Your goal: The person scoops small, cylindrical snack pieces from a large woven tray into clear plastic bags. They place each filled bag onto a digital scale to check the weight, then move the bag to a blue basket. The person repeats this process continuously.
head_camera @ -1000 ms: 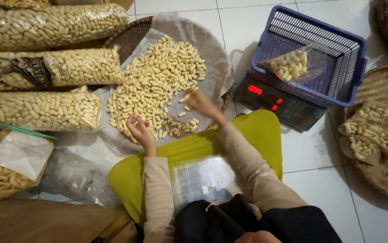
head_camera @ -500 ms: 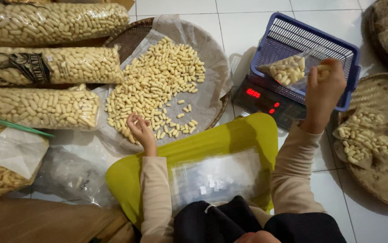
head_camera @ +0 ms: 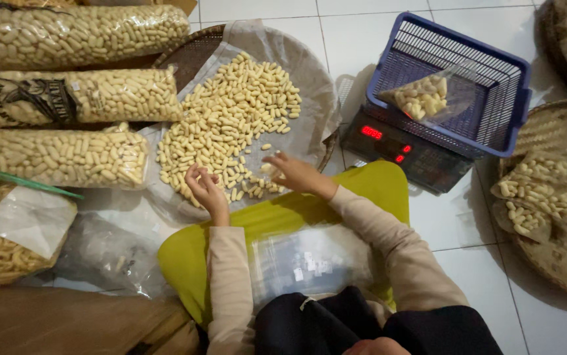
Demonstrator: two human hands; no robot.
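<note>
Hundreds of pale yellow finger-shaped snack sticks point(head_camera: 231, 125) lie heaped on clear plastic over a round woven tray point(head_camera: 195, 52). Both hands sit at the heap's near edge — left hand point(head_camera: 206, 190) curled over sticks, right hand point(head_camera: 293, 172) with fingers loosely spread. A hasty scoop could, I'd judge, flick sticks onto the white tiled floor point(head_camera: 474, 263).

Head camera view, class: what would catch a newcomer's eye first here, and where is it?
First the pale pile of snack sticks on plastic in the round woven tray, upper middle, with the left hand and right hand at its near edge. To the right, a blue basket on a scale holds a partly filled bag.
</note>
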